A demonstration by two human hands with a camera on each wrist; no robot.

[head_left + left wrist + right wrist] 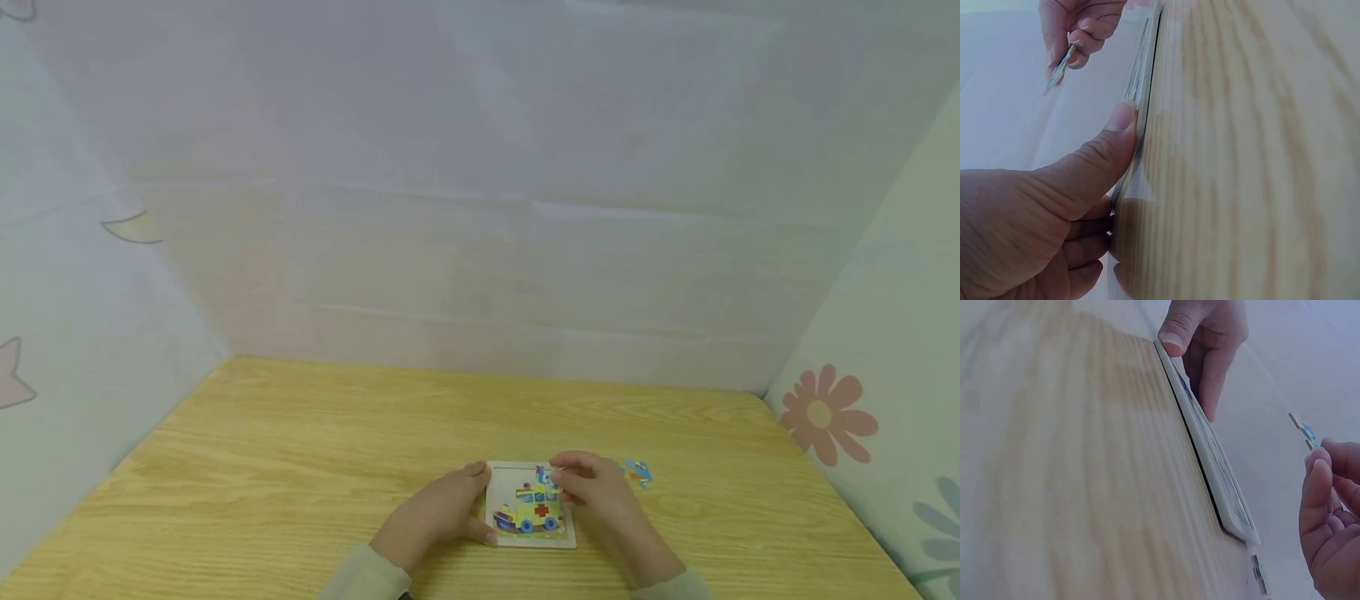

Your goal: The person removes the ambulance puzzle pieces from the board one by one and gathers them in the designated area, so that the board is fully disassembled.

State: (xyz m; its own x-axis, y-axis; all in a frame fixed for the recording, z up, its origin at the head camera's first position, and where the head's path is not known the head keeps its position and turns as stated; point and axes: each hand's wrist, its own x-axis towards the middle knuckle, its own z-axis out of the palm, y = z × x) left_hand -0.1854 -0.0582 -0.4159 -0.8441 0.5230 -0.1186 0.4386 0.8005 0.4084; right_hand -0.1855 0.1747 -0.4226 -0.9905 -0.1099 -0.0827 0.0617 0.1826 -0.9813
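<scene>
A square jigsaw board (534, 544) with a pale frame lies flat on the table, with a yellow ambulance picture filling its lower part. At its left side my left hand (441, 510) grips the frame, thumb at the near corner and fingers along the edge. My right hand (603, 493) pinches a blue and white jigsaw piece (544, 478) between thumb and fingers. Both wrist views show this piece (1305, 430) raised above the board, apart from it and tilted. The upper left of the board's inside shows plain backing.
A loose blue and orange jigsaw piece (638, 473) lies on the wooden table (337, 442), just beyond my right hand. Pale cloth walls (480, 275) stand along the back and both sides of the table.
</scene>
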